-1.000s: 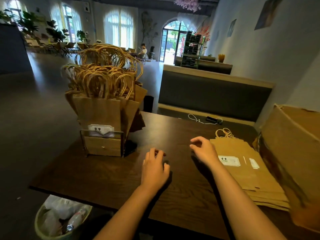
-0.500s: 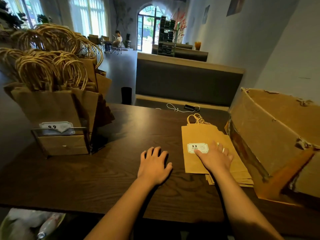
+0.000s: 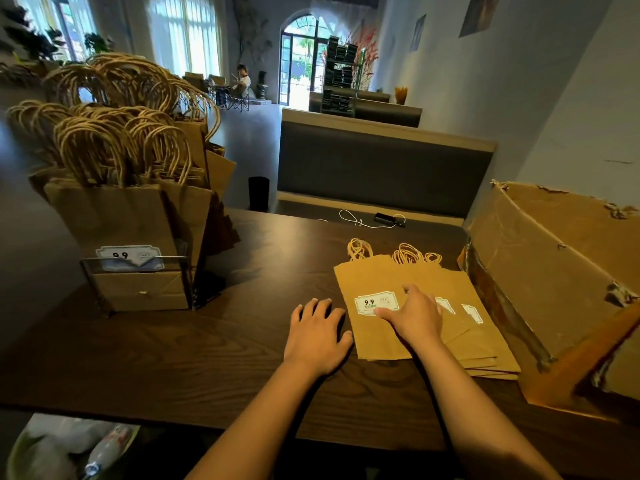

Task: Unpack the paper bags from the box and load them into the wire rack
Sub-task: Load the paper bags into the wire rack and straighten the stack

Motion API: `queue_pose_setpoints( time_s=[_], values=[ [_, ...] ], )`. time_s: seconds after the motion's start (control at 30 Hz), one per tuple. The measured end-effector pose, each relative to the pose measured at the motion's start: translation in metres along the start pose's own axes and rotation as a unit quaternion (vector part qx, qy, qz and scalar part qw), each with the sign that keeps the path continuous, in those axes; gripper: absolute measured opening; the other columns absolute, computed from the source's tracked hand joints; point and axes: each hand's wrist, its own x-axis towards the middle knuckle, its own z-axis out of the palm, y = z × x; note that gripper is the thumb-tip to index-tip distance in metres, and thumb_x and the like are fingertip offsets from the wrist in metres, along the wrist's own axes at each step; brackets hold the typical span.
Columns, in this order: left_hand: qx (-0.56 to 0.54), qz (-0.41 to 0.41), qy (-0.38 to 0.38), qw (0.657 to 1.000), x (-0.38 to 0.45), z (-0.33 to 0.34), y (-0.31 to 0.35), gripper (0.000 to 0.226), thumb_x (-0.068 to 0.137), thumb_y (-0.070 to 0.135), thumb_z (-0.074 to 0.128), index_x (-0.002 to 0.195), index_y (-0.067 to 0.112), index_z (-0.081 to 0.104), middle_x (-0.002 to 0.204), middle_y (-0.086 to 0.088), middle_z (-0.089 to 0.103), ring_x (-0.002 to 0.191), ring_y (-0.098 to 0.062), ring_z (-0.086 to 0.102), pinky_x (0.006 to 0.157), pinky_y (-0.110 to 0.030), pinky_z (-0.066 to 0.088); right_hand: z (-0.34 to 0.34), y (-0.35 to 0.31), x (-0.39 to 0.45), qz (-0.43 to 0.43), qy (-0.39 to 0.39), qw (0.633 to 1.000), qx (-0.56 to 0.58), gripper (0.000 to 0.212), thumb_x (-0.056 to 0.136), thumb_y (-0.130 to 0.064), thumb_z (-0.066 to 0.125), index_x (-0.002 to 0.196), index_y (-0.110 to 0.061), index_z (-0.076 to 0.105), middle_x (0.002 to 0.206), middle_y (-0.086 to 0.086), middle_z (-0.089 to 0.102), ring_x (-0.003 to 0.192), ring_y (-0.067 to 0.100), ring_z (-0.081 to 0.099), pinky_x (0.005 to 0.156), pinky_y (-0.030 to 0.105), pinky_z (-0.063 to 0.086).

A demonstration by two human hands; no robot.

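Note:
A fanned stack of flat brown paper bags with white "9.9" labels lies on the dark wooden table, twine handles pointing away from me. My right hand rests flat on the top bag, fingers straight, beside its label. My left hand lies palm down on the table, just left of the stack. The wire rack stands at the table's left, packed with upright bags whose handles stick up. The torn cardboard box sits at the right, against the stack.
A black device with a white cable lies at the table's far edge, before a padded bench. A bin with plastic waste stands on the floor at lower left. A person sits far back in the room.
My right hand reached from above the table onto the stack and has slid the top bag leftward, fanning the stack. My left hand stays flat on the table.

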Motion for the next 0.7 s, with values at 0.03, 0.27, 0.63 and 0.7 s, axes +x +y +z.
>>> queue_pose_setpoints(
  time_s=[0.03,0.27,0.63,0.7],
  values=[
    [-0.004,0.0,0.003,1.0,0.0,-0.001,0.0,0.055,0.096,0.058,0.035,0.144,0.032,0.046,0.16,0.001,0.035,0.15,-0.024,0.022,0.123,-0.048,0.013,0.001,-0.003,0.0,-0.008,-0.013,1.0,-0.002,0.09,0.065,-0.067,0.082,0.136,-0.019,0.053,0.13,0.004,0.064,0.125,0.029,0.051,0.099,0.044,0.043],
    [-0.013,0.001,-0.005,1.0,0.0,-0.003,-0.002,0.056,0.097,0.056,0.037,0.147,0.03,0.044,0.161,0.0,0.034,0.151,-0.025,0.021,0.124,-0.049,0.012,-0.006,-0.016,0.006,0.034,-0.073,0.992,-0.096,0.093,0.066,-0.075,0.075,0.134,-0.018,0.048,0.142,0.012,0.046,0.134,0.035,0.039,0.106,0.049,0.034],
    [-0.036,0.004,-0.015,0.999,0.0,-0.004,-0.005,0.056,0.098,0.053,0.04,0.148,0.029,0.043,0.162,0.0,0.033,0.153,-0.026,0.018,0.125,-0.049,0.008,-0.016,-0.036,0.012,0.057,-0.119,0.98,-0.148,0.092,0.068,-0.075,0.074,0.135,-0.02,0.046,0.145,0.014,0.042,0.135,0.036,0.036,0.107,0.05,0.032],
    [-0.039,0.006,-0.015,0.999,-0.001,-0.006,-0.004,0.056,0.098,0.052,0.04,0.148,0.029,0.043,0.161,0.0,0.033,0.153,-0.027,0.018,0.125,-0.049,0.007,-0.019,-0.036,0.016,0.06,-0.143,0.976,-0.155,0.094,0.067,-0.077,0.073,0.137,-0.021,0.046,0.147,0.014,0.038,0.137,0.038,0.033,0.108,0.052,0.031]
  ],
)
